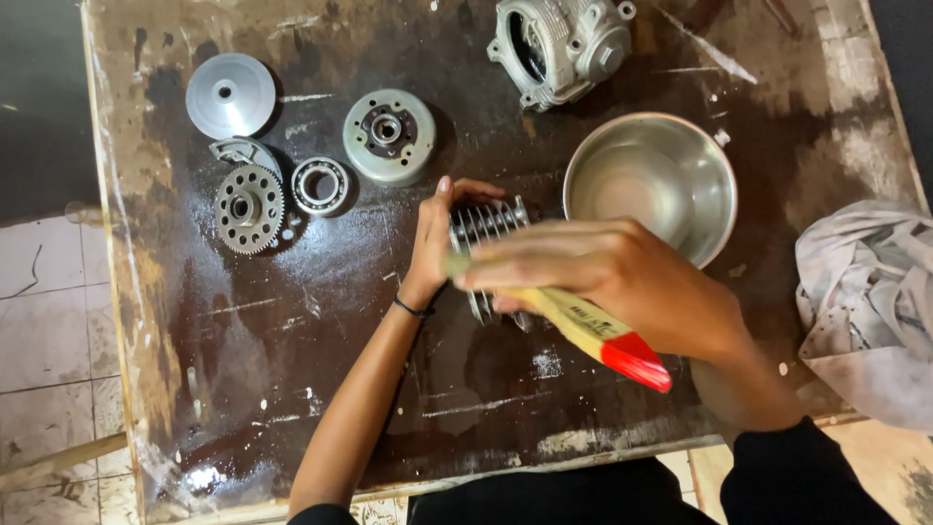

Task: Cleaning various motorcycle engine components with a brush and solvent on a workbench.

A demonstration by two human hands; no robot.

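A finned metal engine cylinder [486,226] stands on the dark, stained wooden table [292,331] near its middle. My left hand [435,238] grips the cylinder's left side, fingers curled over its top. My right hand [612,282] holds a paintbrush with a yellow handle and red end [593,331] across the cylinder's right side. The bristle end is hidden behind my fingers and the fins.
A steel bowl [671,146] sits just right of the cylinder. At the back stand an engine casing [559,44], a rotor [389,134], a bearing [321,185], a toothed gear [249,207] and a grey disc [229,94]. A crumpled grey rag [870,301] lies at the right edge.
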